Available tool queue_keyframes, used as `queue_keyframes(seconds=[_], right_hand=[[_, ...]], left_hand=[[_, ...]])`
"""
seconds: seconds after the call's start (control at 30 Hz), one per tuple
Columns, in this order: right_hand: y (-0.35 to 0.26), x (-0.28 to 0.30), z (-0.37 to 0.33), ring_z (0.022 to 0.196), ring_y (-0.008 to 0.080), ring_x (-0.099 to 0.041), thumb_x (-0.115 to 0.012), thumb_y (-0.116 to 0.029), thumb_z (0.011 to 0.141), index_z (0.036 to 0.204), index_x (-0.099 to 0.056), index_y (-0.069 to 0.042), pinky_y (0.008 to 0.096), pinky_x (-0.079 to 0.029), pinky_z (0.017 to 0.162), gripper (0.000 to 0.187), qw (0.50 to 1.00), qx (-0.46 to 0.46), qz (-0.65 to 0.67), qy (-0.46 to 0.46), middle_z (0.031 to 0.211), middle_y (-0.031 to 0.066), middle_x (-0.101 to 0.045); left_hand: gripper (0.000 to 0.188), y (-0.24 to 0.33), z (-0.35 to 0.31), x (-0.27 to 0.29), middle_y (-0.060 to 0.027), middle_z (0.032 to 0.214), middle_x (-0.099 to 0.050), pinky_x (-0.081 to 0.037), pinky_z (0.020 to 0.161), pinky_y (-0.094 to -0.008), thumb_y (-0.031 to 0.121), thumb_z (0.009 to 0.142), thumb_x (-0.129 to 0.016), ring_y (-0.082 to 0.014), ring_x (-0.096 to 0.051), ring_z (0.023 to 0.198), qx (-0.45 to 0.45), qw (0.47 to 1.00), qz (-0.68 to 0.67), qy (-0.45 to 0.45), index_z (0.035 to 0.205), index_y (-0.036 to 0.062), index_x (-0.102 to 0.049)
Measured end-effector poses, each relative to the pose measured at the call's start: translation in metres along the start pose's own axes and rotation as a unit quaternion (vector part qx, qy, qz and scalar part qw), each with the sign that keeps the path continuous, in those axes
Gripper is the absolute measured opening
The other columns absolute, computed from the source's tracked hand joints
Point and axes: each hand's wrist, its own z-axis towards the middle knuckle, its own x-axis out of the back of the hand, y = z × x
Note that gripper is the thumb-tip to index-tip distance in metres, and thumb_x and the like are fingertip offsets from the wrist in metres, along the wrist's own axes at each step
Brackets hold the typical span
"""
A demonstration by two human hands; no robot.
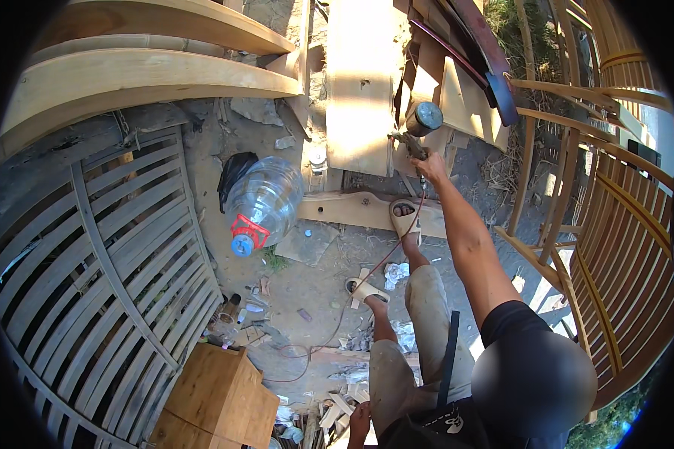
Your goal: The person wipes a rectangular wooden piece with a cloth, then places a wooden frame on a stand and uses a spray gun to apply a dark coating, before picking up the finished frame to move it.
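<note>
In my right hand (429, 166), closed round its grip, is a spray gun (410, 144) with a dark round cup (427, 116) on top. Its nozzle side faces left, close to the right edge of a pale wooden board (361, 97). From the grip a thin red hose (382, 260) hangs down past my feet and trails over the ground. My left hand (359, 420) hangs low beside my left thigh at the lower edge; its fingers are too hidden to read. A curved-edged wooden plank (344, 207) lies across the ground at my right sandal (404, 217).
A large clear plastic bottle (266, 198) with a red handle lies left of my feet. Slatted wooden frames stand left (97, 254) and right (629, 277). Curved wooden beams (157, 78) cross the upper left. A wooden cabinet (210, 389) and scrap wood (337, 415) lie below.
</note>
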Motion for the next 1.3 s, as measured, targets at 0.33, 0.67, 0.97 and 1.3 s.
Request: queue_keyframes(seconds=[0.33, 0.67, 0.97, 1.3], right_hand=[[0.006, 0.056, -0.13, 0.118, 0.0413, -0.066, -0.078, -0.048, 0.082, 0.14, -0.058, -0.007, 0.0472, -0.052, 0.099, 0.074, 0.99, -0.015, -0.137, 0.006, 0.125, 0.0255, -0.069], [0.022, 0.061, -0.291, 0.103, 0.0367, -0.073, -0.086, -0.045, 0.072, 0.099, -0.079, -0.006, 0.0454, -0.058, 0.091, 0.048, 0.948, 0.063, -0.302, -0.074, 0.104, 0.0171, -0.077], [-0.099, -0.04, -0.485, 0.097, 0.0262, -0.075, -0.067, -0.058, 0.084, 0.099, -0.081, -0.016, 0.0413, -0.058, 0.09, 0.047, 0.87, 0.208, -0.38, -0.237, 0.092, 0.0067, -0.079], [-0.184, -0.136, -0.587, 0.091, 0.0282, -0.075, -0.065, -0.061, 0.086, 0.104, -0.08, -0.016, 0.0429, -0.058, 0.086, 0.05, 0.732, 0.388, -0.491, -0.27, 0.093, 0.0062, -0.079]], left_hand=[[0.053, -0.013, 0.039, -0.036, -0.0222, 0.115, -0.073, -0.054, 0.093, -0.0409, 0.042, 0.101, -0.06, -0.0335, -0.071, 0.104, -0.164, 0.982, 0.083, 0.034, 0.14, 0.0066, -0.057], [0.051, -0.038, 0.167, 0.039, -0.0199, 0.122, -0.072, -0.053, 0.098, -0.0423, 0.049, 0.098, -0.06, -0.0368, -0.068, 0.113, -0.325, 0.935, -0.078, 0.12, 0.131, 0.0095, -0.066], [0.055, -0.124, 0.219, 0.144, -0.0183, 0.127, -0.07, -0.051, 0.101, -0.0437, 0.053, 0.096, -0.053, -0.0358, -0.066, 0.118, -0.334, 0.918, -0.151, 0.152, 0.125, 0.0106, -0.07], [0.019, -0.235, 0.235, 0.153, -0.01, 0.097, -0.077, -0.058, 0.071, -0.0414, 0.027, 0.093, -0.065, -0.0276, -0.074, 0.085, -0.23, 0.835, -0.474, 0.159, 0.103, 0.0119, -0.072]])
